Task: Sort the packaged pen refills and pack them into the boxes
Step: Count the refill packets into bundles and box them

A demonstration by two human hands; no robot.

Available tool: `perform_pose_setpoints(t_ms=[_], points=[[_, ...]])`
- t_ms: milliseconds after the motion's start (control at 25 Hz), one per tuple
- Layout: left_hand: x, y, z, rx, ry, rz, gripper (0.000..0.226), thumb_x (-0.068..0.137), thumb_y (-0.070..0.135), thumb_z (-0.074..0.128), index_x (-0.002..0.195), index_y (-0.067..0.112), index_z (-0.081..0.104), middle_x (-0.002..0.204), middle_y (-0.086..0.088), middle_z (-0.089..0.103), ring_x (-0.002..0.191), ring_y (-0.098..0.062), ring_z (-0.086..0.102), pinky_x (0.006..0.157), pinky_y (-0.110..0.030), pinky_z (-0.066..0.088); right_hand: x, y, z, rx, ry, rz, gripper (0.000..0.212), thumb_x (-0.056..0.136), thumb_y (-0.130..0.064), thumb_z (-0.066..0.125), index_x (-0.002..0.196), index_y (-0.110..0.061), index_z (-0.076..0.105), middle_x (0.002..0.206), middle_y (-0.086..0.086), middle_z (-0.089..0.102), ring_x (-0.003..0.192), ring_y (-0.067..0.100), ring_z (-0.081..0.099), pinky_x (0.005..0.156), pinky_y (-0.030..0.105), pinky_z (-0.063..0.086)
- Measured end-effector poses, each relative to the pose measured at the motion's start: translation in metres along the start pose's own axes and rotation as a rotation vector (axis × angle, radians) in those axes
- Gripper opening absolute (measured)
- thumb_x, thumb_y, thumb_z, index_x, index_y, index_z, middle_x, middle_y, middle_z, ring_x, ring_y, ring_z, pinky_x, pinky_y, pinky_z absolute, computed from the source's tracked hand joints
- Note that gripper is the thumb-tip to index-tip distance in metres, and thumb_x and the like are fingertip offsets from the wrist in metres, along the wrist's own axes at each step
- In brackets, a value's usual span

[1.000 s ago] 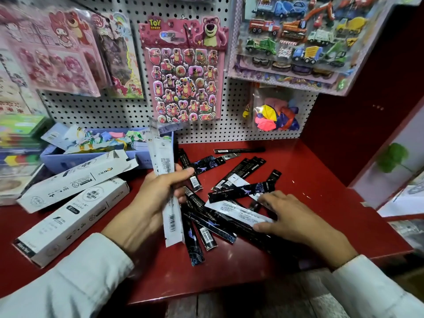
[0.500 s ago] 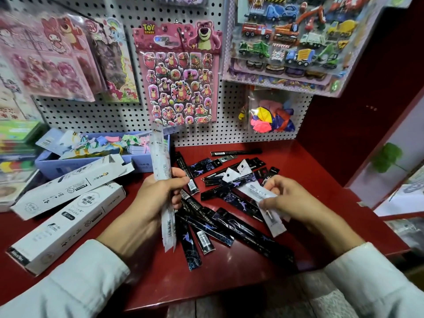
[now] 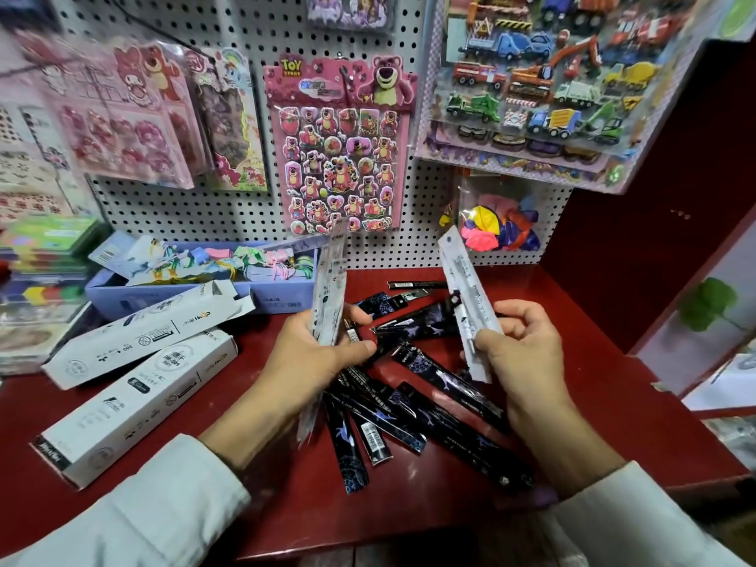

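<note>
Pen refills: I see my left hand (image 3: 315, 362) gripping a stack of white packets (image 3: 327, 296), right hand (image 3: 519, 349) pinching one white packet (image 3: 466, 296). Black packets (image 3: 413, 403) lie mid-worktop (image 3: 613, 382); two white boxes (image 3: 139, 370) at left edge.

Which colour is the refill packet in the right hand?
White refill packet, right hand; head view.

My left hand (image 3: 315, 358) is raised before me, fingers curled, thumb pressing forward. My right hand (image 3: 519, 349) is lifted alongside it, well apart, fingers bent and thumb pinching. Both forearms reach forward in white sleeves (image 3: 163, 509).
</note>
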State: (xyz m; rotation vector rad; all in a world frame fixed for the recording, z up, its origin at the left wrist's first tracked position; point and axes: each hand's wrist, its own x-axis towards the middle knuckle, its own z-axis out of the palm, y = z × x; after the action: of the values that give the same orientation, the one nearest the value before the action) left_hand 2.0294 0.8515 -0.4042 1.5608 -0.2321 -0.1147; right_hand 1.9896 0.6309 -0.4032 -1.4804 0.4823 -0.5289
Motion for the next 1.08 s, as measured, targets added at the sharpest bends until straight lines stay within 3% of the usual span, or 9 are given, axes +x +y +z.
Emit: perform_pose_setpoints(t_ms=[200, 400, 480, 560, 640, 720, 880, 1000, 1080], points=[[0.003, -0.002, -0.003, -0.052, 0.062, -0.065, 0.018, 0.074, 0.003, 0.079, 0.08, 0.018, 0.07, 0.053, 0.005, 0.044, 0.046, -0.009, 0.038, 0.045, -0.017, 0.033, -0.003, -0.007, 0.011, 0.083, 0.041, -0.092, 0.032, 0.078, 0.014, 0.055, 0.085, -0.018, 0.058, 0.08, 0.012, 0.063, 0.057, 0.025, 0.062, 0.042, 0.027, 0.051], [0.002, 0.004, -0.002, -0.173, 0.027, -0.059, 0.009, 0.076, 0.019, 0.079, 0.079, 0.024, 0.072, 0.066, 0.004, 0.057, 0.044, -0.009, 0.038, 0.045, -0.02, 0.032, -0.037, -0.01, 0.035, 0.168, -0.129, -0.159, 0.028, 0.075, 0.009, 0.059, 0.089, -0.015, 0.061, 0.075, -0.002, 0.07, 0.062, 0.015, 0.068, 0.048, 0.027, 0.054], [-0.001, 0.007, -0.003, -0.242, -0.027, -0.071, 0.028, 0.071, 0.03, 0.078, 0.095, 0.017, 0.074, 0.077, 0.002, 0.07, 0.043, -0.007, 0.037, 0.046, -0.02, 0.033, -0.051, -0.001, 0.05, 0.175, -0.25, -0.112, 0.026, 0.076, 0.009, 0.063, 0.09, -0.012, 0.062, 0.081, 0.003, 0.072, 0.065, 0.014, 0.068, 0.052, 0.03, 0.056], [-0.004, 0.009, -0.002, -0.32, -0.059, -0.099, 0.041, 0.07, 0.026, 0.077, 0.106, 0.009, 0.071, 0.081, -0.005, 0.074, 0.046, -0.009, 0.047, 0.05, -0.022, 0.042, -0.062, 0.007, 0.065, 0.23, -0.401, 0.023, 0.026, 0.079, 0.01, 0.066, 0.095, -0.01, 0.064, 0.089, 0.012, 0.074, 0.073, 0.022, 0.071, 0.062, 0.037, 0.06], [-0.003, 0.01, -0.005, -0.375, -0.036, -0.164, 0.033, 0.072, 0.013, 0.076, 0.104, 0.005, 0.071, 0.09, -0.015, 0.076, 0.065, -0.022, 0.067, 0.069, -0.036, 0.056, -0.064, 0.011, 0.074, 0.345, -0.52, 0.17, 0.022, 0.085, 0.001, 0.068, 0.106, -0.006, 0.065, 0.099, 0.02, 0.074, 0.086, 0.032, 0.073, 0.075, 0.043, 0.06], [-0.001, 0.011, -0.01, -0.427, -0.009, -0.225, 0.022, 0.076, 0.002, 0.072, 0.098, 0.002, 0.074, 0.096, -0.022, 0.074, 0.079, -0.033, 0.071, 0.079, -0.049, 0.058, -0.06, 0.01, 0.076, 0.35, -0.53, 0.2, 0.023, 0.091, -0.015, 0.064, 0.11, -0.003, 0.067, 0.093, 0.022, 0.071, 0.085, 0.034, 0.072, 0.075, 0.044, 0.06], [0.002, 0.012, -0.016, -0.421, 0.06, -0.241, 0.025, 0.075, -0.003, 0.072, 0.099, -0.004, 0.07, 0.084, -0.024, 0.068, 0.072, -0.035, 0.065, 0.072, -0.053, 0.056, -0.055, 0.008, 0.078, 0.264, -0.482, 0.17, 0.034, 0.099, -0.033, 0.051, 0.094, -0.005, 0.069, 0.072, 0.015, 0.068, 0.067, 0.026, 0.068, 0.059, 0.034, 0.058], [0.0, 0.015, -0.013, -0.472, 0.043, -0.237, 0.026, 0.076, -0.001, 0.07, 0.101, -0.008, 0.066, 0.074, -0.025, 0.063, 0.056, -0.03, 0.06, 0.055, -0.041, 0.055, -0.058, 0.009, 0.077, 0.193, -0.548, 0.163, 0.04, 0.097, -0.043, 0.049, 0.084, -0.014, 0.074, 0.069, 0.013, 0.068, 0.062, 0.023, 0.067, 0.054, 0.03, 0.055], [-0.002, 0.015, -0.012, -0.489, 0.016, -0.229, 0.03, 0.078, 0.008, 0.071, 0.104, -0.007, 0.066, 0.076, -0.025, 0.066, 0.053, -0.028, 0.062, 0.05, -0.036, 0.055, -0.06, 0.012, 0.076, 0.132, -0.631, 0.11, 0.039, 0.092, -0.048, 0.052, 0.088, -0.018, 0.076, 0.07, 0.009, 0.071, 0.064, 0.022, 0.069, 0.056, 0.03, 0.056]])
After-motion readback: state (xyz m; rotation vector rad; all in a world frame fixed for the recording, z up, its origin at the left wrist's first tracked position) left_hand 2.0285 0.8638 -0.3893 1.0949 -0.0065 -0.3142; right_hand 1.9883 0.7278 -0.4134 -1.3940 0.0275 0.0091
